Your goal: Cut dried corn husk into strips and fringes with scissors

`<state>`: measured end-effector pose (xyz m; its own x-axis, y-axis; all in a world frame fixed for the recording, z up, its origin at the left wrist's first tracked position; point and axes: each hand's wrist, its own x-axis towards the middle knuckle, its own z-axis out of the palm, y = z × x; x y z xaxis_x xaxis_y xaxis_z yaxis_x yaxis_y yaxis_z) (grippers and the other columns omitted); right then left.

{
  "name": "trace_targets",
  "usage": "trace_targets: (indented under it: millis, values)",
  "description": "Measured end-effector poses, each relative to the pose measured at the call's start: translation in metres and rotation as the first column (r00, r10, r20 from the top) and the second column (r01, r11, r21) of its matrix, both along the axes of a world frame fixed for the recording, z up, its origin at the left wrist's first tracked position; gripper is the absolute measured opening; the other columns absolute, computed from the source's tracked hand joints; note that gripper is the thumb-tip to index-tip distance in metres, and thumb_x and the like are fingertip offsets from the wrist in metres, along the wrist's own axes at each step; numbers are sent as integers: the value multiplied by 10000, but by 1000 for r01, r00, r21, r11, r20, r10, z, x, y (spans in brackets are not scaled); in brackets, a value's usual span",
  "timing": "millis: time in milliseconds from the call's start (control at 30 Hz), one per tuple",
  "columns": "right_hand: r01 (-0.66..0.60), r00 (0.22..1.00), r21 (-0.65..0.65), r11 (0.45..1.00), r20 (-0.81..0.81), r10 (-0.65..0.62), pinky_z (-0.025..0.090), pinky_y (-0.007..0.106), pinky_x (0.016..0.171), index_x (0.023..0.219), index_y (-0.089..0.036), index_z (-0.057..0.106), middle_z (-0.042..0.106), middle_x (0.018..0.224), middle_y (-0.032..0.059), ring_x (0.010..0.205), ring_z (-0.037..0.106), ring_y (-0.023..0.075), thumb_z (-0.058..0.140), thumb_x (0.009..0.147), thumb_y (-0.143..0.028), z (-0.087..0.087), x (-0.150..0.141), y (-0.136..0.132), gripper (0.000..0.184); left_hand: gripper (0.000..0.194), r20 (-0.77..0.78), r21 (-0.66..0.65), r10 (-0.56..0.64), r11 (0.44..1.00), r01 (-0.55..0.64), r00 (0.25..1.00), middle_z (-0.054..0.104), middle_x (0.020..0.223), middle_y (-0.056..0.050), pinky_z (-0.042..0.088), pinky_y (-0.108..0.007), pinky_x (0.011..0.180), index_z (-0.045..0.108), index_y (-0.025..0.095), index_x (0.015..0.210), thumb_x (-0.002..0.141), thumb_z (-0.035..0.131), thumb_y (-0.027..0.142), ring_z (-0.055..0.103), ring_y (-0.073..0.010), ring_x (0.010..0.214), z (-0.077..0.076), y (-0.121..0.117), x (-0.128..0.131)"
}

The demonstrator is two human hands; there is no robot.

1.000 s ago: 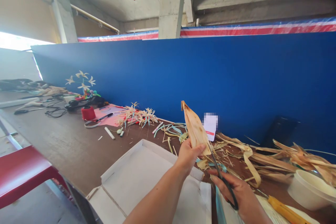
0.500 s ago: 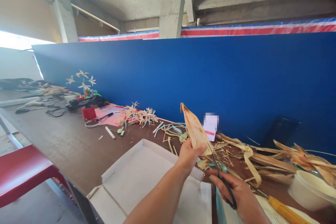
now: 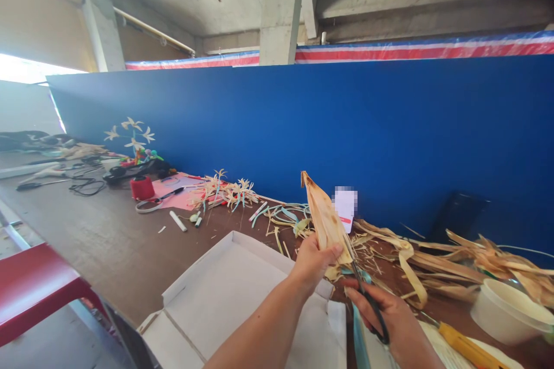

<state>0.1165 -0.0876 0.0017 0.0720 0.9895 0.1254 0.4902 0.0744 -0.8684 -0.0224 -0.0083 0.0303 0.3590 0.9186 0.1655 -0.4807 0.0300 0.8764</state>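
Since the earlier views, the dry husk (image 3: pixel 328 219) is sitting slightly further right and lower against the pale phone (image 3: pixel 344 206), and the left grip (image 3: pixel 314 265) is shifting along with it. The right grip (image 3: pixel 392 314) is keeping nearly the same place, fingers curling closed around the dark handles of the scissors (image 3: pixel 372 301). The left grip is pinching the husk near its broad end, thumb lying across the front.

The husk is hanging in the air above the surface (image 3: pixel 108 248), partly in front of the phone. Its narrow tip is pointing up and a little left, toward the blue partition (image 3: pixel 216 121); its long axis is slanting down to the right, where the wide end is meeting the scissors. Their blades are aiming up and left too, running along the husk's right edge; I cannot tell whether they are biting into it.

The husk is looking papery and ribbed, cream-coloured with brown blotches, tapering like a leaf to a scorched-brown tip. Below the left forearm, a white cardboard box (image 3: pixel 225 282) is lying open. To the right, stringy tan strips (image 3: pixel 454 265) are sprawling behind a smooth, round, white bowl (image 3: pixel 497 317).
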Motion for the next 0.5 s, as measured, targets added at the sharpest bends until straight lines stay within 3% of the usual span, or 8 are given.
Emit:
trace_targets:
  millis: [133,333,500]
  values:
    - [28,1000,62,998,-16,-27,409,244,480,884,-220,728,620,603,-1,499,495,148,589,712,-522,4,-3,0,374,475,51,-3,-14,1000,14,999,672,885,-107,475,-291,708,633,96,972,583,749,345,616,-194,751,2,-1,0]
    - [45,999,99,994,-33,-42,469,251,528,847,-218,743,656,608,5,566,578,190,619,689,-489,12,-8,-2,337,475,49,9,-9,1000,9,999,672,889,-114,475,-302,706,636,94,982,591,747,341,620,-205,755,-1,1,0]
    - [28,999,73,997,-21,-27,452,234,491,853,-228,740,645,581,-9,503,546,163,609,705,-484,16,-11,-5,323,502,90,-38,-53,998,56,995,671,916,-111,478,-298,729,647,107,982,575,760,378,626,-210,786,1,3,-4]
